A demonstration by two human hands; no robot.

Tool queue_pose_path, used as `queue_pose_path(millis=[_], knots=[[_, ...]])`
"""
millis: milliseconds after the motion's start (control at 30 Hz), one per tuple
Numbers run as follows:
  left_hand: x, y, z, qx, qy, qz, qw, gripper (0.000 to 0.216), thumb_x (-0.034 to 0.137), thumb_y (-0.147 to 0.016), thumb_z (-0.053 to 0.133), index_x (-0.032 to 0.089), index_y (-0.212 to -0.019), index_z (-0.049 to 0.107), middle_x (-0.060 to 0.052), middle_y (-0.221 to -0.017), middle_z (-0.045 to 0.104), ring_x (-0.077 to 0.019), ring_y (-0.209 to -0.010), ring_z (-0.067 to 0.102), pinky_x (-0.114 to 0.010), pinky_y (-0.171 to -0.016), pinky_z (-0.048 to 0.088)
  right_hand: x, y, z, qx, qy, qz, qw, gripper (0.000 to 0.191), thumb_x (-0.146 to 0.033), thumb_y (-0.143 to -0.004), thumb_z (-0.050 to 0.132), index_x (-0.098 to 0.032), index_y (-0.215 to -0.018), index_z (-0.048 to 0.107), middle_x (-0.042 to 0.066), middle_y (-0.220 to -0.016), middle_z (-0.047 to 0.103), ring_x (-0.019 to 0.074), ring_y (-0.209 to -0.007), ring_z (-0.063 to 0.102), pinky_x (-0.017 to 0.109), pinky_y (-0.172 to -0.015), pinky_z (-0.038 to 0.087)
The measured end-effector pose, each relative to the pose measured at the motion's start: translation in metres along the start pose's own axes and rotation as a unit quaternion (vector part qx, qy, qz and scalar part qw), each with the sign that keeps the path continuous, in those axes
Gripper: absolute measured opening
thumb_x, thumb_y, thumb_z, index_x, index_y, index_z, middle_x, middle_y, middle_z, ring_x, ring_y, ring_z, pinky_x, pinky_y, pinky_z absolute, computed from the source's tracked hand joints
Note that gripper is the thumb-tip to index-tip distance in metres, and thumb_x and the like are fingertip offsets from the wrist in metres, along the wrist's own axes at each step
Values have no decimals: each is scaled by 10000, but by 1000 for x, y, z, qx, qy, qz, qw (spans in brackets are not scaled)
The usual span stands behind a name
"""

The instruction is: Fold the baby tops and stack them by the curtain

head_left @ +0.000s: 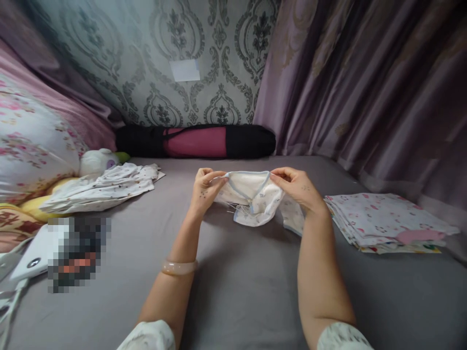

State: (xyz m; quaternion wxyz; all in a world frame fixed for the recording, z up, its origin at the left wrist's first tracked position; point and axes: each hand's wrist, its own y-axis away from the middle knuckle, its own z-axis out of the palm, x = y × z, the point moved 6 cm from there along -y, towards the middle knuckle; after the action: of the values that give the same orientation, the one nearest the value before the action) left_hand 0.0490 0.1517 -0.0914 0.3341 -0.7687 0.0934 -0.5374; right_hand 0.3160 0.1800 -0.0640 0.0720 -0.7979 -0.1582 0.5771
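Note:
A small white baby shirt (260,206) with a pale print, blue-grey trim and thin tie strings is held up by its neckline above the grey bed sheet (241,291). My left hand (206,189) pinches the left end of the collar between thumb and fingers. At the right end of the collar, my right hand (297,187) pinches the cloth in the same way. The neckline is stretched between both hands, and the body hangs down in loose folds. One sleeve droops beside my right wrist, partly hidden behind it.
To the right lies a stack of folded printed cloths (386,221). A crumpled spotted garment (109,187) lies left, beside a stuffed toy (97,161) and floral pillow (32,141). A white device (40,253) with a cable sits front left; a black-and-pink long bag (197,141) lies along the wall.

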Motion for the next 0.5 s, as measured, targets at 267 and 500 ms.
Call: queue_pose_path(millis=[267,500], knots=[[6,-4,-12,25,-17,-8,1000,146,374,-764,752,238,-817,751,-22,-895,533,-152,-879,531,-291,-788,451,-15,3,3,-21,40,-27,999,340,-518,-741,707,-195,-848,704,48,-841,699,189,-773,621,306,-701,480],[54,-9,-37,37,-38,42,998,131,357,-763,754,227,-768,737,-21,-864,575,-141,-841,541,-269,-738,453,-30,11,0,-19,13,-38,999,323,-521,-764,700,-203,-825,681,26,-790,666,163,-717,592,281,-643,459]])
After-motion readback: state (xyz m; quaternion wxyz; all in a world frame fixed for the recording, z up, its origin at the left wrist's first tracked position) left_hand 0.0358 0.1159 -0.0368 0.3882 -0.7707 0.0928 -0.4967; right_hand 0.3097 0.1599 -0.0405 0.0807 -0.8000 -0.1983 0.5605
